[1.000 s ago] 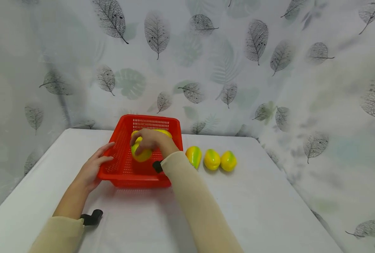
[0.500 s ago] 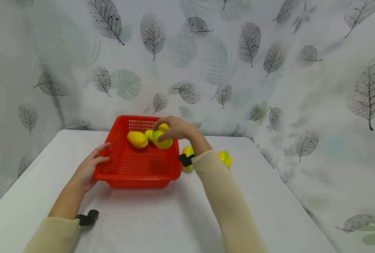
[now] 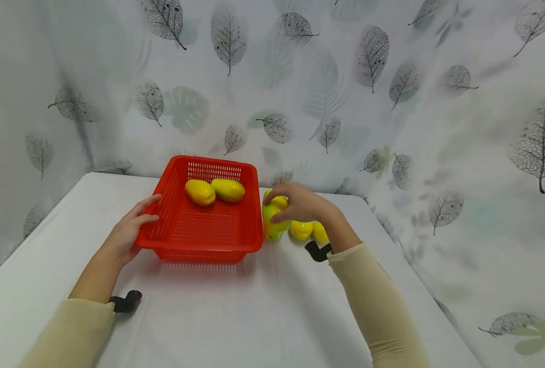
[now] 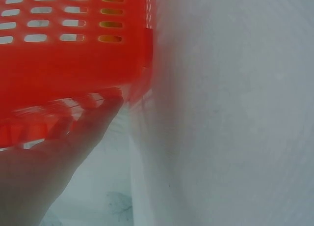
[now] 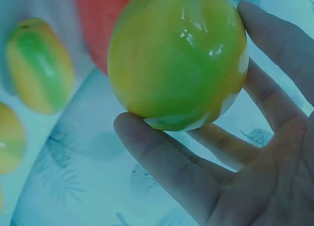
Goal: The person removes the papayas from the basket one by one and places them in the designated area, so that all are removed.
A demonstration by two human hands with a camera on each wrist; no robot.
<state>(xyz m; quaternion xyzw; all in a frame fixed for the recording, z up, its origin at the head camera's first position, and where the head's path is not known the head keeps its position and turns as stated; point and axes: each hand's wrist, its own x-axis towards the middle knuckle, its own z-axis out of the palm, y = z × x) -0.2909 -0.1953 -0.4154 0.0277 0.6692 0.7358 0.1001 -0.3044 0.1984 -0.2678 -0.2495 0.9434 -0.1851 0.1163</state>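
Just right of the red basket (image 3: pixel 194 249), my right hand (image 3: pixel 305 204) holds a yellow-green fruit (image 3: pixel 280 203) above the table. Thumb and spread fingertips grip its sides in the right wrist view, where the fruit (image 5: pixel 176 59) is glossy and the hand (image 5: pixel 274 167) is below right of it. My left hand (image 3: pixel 126 234) grips the basket's left rim; in the left wrist view that hand (image 4: pixel 54 162) is against the red plastic (image 4: pixel 73 69). Inside the basket, toward its back, lie two yellow fruits, one on the left (image 3: pixel 200 192) and one on the right (image 3: pixel 228 190).
Right of the basket, two fruits on the white table (image 3: pixel 217 317) show beside my right hand, one nearer (image 3: pixel 301 230) and one farther right (image 3: pixel 320 232). Another appears partly hidden beneath the held fruit. A leaf-patterned covering (image 3: pixel 263 66) rises behind the table.
My right hand has moved right with the fruit, from over the basket to past its right rim. My left hand stays on the left rim.
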